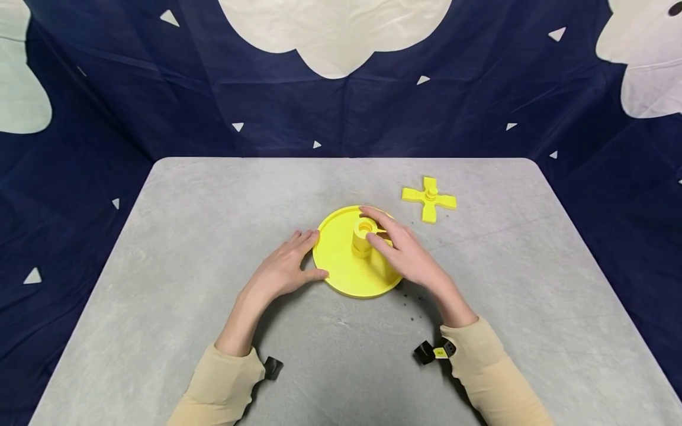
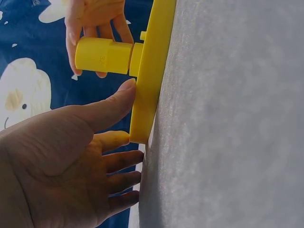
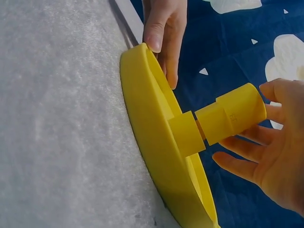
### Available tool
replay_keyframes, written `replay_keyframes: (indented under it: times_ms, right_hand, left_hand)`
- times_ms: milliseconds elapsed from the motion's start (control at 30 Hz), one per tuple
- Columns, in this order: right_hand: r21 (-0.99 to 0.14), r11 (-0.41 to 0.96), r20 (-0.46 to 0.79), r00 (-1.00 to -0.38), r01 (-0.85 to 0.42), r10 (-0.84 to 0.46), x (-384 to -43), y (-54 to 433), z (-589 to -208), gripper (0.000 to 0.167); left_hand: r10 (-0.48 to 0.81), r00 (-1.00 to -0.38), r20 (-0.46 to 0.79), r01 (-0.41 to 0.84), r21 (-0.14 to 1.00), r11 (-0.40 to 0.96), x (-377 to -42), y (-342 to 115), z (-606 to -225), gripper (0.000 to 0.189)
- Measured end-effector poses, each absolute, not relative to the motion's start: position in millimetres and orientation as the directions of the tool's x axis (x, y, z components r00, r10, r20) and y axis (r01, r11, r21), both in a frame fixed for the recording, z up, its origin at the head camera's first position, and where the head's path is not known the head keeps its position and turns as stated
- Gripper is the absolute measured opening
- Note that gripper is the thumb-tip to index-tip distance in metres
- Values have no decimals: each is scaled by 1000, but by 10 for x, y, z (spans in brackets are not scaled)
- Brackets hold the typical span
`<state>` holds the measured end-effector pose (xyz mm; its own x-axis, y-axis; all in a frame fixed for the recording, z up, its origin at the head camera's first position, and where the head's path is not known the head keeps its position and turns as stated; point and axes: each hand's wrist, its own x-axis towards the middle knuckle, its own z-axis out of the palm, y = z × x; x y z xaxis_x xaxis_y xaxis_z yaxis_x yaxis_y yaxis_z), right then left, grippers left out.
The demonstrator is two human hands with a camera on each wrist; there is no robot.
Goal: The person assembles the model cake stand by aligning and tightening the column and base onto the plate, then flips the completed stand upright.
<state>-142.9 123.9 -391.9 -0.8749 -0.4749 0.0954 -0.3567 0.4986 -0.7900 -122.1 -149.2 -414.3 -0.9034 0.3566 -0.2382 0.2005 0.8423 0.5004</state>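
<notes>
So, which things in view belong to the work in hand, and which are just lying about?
In hand:
round yellow tray, left hand touching its rim
yellow cylinder at its middle, right hand partly around it

Lying about:
yellow cross, untouched, possibly related
dark specks

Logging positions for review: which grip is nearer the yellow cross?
Right. The right grip is just short of the yellow cross, at the hollow cylinder; the left grip is farther left, touching the round tray.

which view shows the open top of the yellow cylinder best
The head view: it looks down on the yellow cylinder, straight into its open top. Both wrist views show the cylinder from the side, its opening out of sight.
</notes>
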Motion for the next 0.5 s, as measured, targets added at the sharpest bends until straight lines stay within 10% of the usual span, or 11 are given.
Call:
replay_keyframes:
  times_ms: [500]
  right_hand:
    - [-764,534,122,-893,-363,-433,-1442,1253,-3958,58]
  left_hand:
    - [354,-906,-232,195,513,836,-1223,-1490,-4148,90]
